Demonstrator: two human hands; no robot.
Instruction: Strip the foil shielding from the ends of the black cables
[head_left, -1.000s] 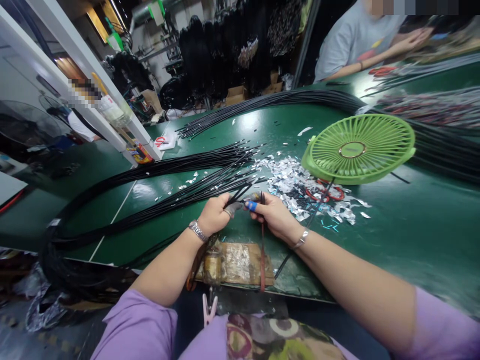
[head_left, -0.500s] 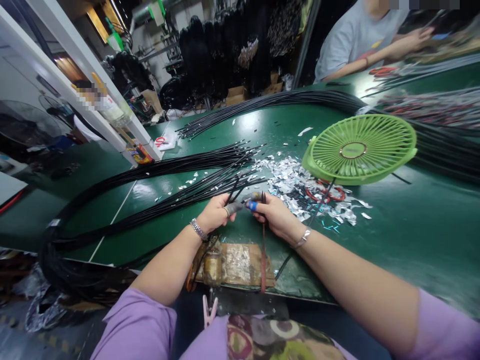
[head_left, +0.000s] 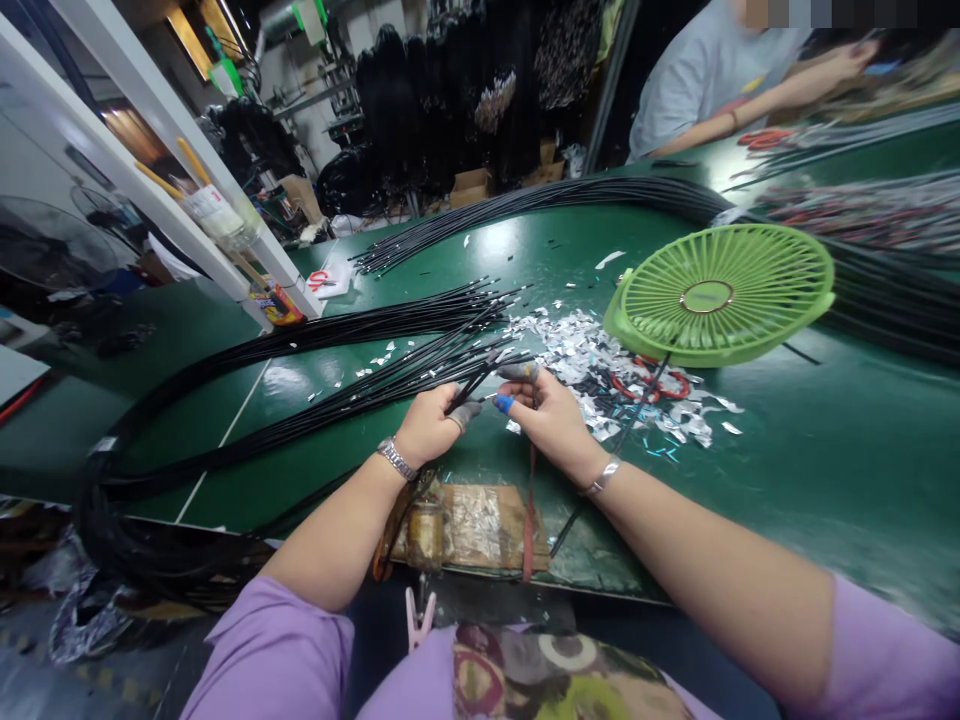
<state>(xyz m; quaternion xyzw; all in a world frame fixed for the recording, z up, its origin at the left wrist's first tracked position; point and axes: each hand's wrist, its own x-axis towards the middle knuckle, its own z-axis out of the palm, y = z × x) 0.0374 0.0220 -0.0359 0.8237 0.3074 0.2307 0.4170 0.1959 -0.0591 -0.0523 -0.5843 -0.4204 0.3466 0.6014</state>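
The left hand (head_left: 431, 428) pinches black cables (head_left: 471, 384) above the table (head_left: 787, 450); the right hand (head_left: 555, 422) curls beside one pale tip (head_left: 489, 397), its grip unclear. Heaped scraps (head_left: 574, 345) suggest some ends are finished; how many remain cannot be told.

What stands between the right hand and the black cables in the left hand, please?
Nothing visible: the fingers of the right hand are close by the ends of the black cables in the left hand. The green fan is off to the right.
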